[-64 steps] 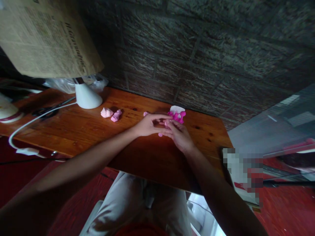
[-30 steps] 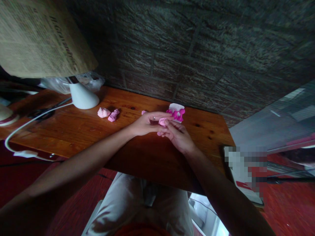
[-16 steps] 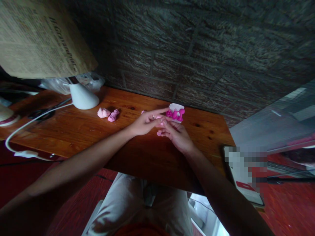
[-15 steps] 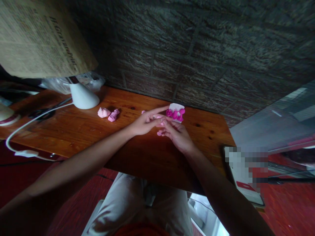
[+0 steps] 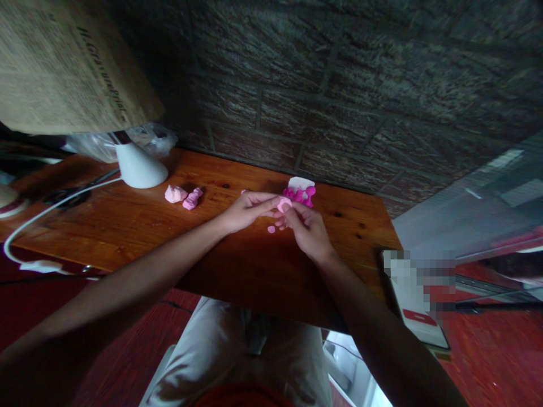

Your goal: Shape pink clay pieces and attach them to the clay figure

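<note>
Between both hands I hold a small, flattened piece of pink modelling clay (image 5: 284, 204) above the wooden table. My left hand (image 5: 249, 211) pinches its left side with thumb and fingers. The fingers of my right hand (image 5: 310, 227) are closed on its right side, the thumb pressed on its face. Just below lies a tiny pink bit of clay (image 5: 271, 229). Behind my hands, bright magenta shaped pieces (image 5: 302, 195) rest on a white card (image 5: 300, 182). Two lumps of pale pink clay, a rounder one (image 5: 175, 194) and a longer one (image 5: 193, 198), sit to the left.
A lamp with a white base (image 5: 142, 168) and newspaper-print shade (image 5: 76, 73) stands on the table (image 5: 356, 237) at left, its white cord (image 5: 51, 213) crossing the front edge. Dark scissors (image 5: 70, 195) lie beside it. A stone wall (image 5: 263, 107) closes off the back.
The fingers have shifted so that the pink clay between them now shows more fully. My left index finger, stretched toward the card before, is now drawn in against the clay.
</note>
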The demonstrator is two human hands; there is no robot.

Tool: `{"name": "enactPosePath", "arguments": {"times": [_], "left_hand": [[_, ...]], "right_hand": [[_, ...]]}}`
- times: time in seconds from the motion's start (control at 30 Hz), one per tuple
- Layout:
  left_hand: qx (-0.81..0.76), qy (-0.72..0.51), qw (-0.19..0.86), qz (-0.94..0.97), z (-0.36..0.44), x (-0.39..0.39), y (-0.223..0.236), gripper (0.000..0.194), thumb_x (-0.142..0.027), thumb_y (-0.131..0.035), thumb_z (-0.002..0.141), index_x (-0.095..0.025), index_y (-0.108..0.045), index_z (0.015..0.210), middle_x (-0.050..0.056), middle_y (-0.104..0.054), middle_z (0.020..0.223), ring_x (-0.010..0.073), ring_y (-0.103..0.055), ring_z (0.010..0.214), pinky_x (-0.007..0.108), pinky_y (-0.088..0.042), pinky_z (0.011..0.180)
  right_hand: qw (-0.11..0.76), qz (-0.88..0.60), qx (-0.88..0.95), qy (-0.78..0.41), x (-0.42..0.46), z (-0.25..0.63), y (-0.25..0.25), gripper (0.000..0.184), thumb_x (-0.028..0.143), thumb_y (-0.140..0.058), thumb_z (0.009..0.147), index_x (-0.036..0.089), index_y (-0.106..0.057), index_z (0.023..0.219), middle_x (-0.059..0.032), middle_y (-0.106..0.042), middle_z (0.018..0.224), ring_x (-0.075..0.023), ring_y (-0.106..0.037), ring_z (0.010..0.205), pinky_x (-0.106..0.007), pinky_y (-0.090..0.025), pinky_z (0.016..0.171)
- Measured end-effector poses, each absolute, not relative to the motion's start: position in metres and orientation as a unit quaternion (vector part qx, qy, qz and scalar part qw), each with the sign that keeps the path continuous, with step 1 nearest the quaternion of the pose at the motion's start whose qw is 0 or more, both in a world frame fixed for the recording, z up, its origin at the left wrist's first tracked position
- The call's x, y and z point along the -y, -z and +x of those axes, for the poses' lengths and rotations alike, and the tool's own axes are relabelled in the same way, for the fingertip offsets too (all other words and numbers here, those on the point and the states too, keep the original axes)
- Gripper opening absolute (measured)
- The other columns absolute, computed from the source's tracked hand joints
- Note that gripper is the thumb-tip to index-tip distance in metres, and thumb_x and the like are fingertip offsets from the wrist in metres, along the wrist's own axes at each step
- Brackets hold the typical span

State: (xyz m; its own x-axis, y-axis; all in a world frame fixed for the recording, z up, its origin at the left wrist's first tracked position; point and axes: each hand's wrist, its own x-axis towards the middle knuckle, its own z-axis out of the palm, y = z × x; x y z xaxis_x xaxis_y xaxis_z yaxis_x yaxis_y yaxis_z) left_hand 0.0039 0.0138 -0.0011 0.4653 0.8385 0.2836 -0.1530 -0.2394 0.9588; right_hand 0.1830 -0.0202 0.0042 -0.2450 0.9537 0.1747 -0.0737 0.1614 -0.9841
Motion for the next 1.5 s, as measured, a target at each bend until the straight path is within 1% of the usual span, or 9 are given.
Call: {"name": "enactPosePath", "arguments": {"times": [0.2,0.37,0.5,0.6,0.7,0.93,1.17,1.4,1.5], "left_hand": [[-0.343,-0.477,0.327,0.74,0.001,-0.014,0.002,0.035,-0.047,-0.067,0.091,-0.016,-0.08,0.102,0.01,-0.081,0.102,0.02,-0.076,0.09,0.027,-0.059,0.081],[-0.363,-0.482,0.192,0.774,0.004,-0.007,0.0,0.03,-0.038,-0.063,0.095,-0.017,-0.08,0.11,0.009,-0.082,0.095,0.0167,-0.074,0.071,0.025,-0.056,0.066],[-0.325,-0.472,0.142,0.807,0.002,-0.007,-0.002,0.029,-0.031,-0.062,0.096,-0.019,-0.078,0.118,0.01,-0.08,0.11,0.0188,-0.077,0.082,0.029,-0.059,0.079],[-0.301,-0.453,0.136,0.828,-0.001,-0.01,-0.002,0.031,-0.028,-0.061,0.096,-0.02,-0.075,0.122,0.009,-0.076,0.123,0.0217,-0.076,0.105,0.031,-0.057,0.095],[-0.28,-0.429,0.15,0.846,-0.002,-0.012,-0.002,0.033,-0.027,-0.061,0.095,-0.02,-0.074,0.124,0.01,-0.076,0.124,0.0216,-0.074,0.11,0.031,-0.056,0.1],[-0.301,-0.389,0.267,0.829,0.001,-0.008,0.0,0.041,-0.034,-0.065,0.095,-0.018,-0.07,0.131,0.007,-0.082,0.095,0.017,-0.076,0.077,0.026,-0.06,0.076],[-0.287,-0.426,0.39,0.764,0.002,-0.013,-0.002,0.048,-0.047,-0.06,0.098,-0.013,-0.07,0.129,0.013,-0.075,0.124,0.0212,-0.074,0.107,0.031,-0.058,0.094],[-0.265,-0.383,0.402,0.788,-0.001,-0.014,-0.003,0.038,-0.043,-0.063,0.096,-0.012,-0.076,0.114,0.006,-0.08,0.083,0.0136,-0.072,0.07,0.023,-0.058,0.068],[-0.277,-0.42,0.395,0.768,0.001,-0.014,0.001,0.033,-0.042,-0.066,0.094,-0.013,-0.077,0.108,0.008,-0.081,0.092,0.0143,-0.074,0.078,0.023,-0.059,0.072]], "right_hand": [[0.468,-0.347,0.515,-0.629,0.016,0.182,0.0,0.042,0.059,-0.081,0.075,0.021,-0.075,0.091,-0.0047,-0.079,0.09,-0.0154,-0.071,0.073,-0.033,-0.061,0.073],[0.465,-0.352,0.469,-0.663,0.013,0.185,-0.002,0.041,0.059,-0.081,0.075,0.021,-0.076,0.09,-0.0061,-0.08,0.088,-0.0187,-0.075,0.08,-0.035,-0.062,0.08],[0.472,-0.361,0.446,-0.67,0.016,0.181,-0.001,0.04,0.056,-0.087,0.07,0.022,-0.076,0.087,-0.0047,-0.081,0.085,-0.0201,-0.077,0.082,-0.037,-0.062,0.083],[0.484,-0.362,0.425,-0.674,0.018,0.177,0.0,0.04,0.057,-0.086,0.071,0.022,-0.073,0.087,-0.005,-0.081,0.085,-0.0225,-0.078,0.087,-0.039,-0.062,0.085],[0.496,-0.383,0.402,-0.668,0.02,0.176,-0.001,0.042,0.061,-0.081,0.075,0.021,-0.073,0.087,-0.0072,-0.08,0.084,-0.0235,-0.078,0.086,-0.039,-0.063,0.083],[0.492,-0.393,0.465,-0.622,0.017,0.182,0.0,0.045,0.059,-0.085,0.069,0.02,-0.074,0.088,-0.0037,-0.078,0.079,-0.0182,-0.076,0.07,-0.033,-0.064,0.071],[0.478,-0.37,0.569,-0.558,0.016,0.183,0.0,0.041,0.06,-0.074,0.08,0.02,-0.075,0.088,-0.0042,-0.079,0.081,-0.0163,-0.074,0.064,-0.033,-0.064,0.068],[0.427,-0.327,0.642,-0.546,0.018,0.19,-0.001,0.038,0.057,-0.071,0.086,0.021,-0.077,0.093,-0.0041,-0.08,0.084,-0.014,-0.073,0.067,-0.032,-0.063,0.072],[0.427,-0.33,0.611,-0.579,0.017,0.189,0.001,0.038,0.055,-0.076,0.083,0.02,-0.077,0.097,-0.0044,-0.08,0.087,-0.0141,-0.073,0.069,-0.032,-0.062,0.075]]}}
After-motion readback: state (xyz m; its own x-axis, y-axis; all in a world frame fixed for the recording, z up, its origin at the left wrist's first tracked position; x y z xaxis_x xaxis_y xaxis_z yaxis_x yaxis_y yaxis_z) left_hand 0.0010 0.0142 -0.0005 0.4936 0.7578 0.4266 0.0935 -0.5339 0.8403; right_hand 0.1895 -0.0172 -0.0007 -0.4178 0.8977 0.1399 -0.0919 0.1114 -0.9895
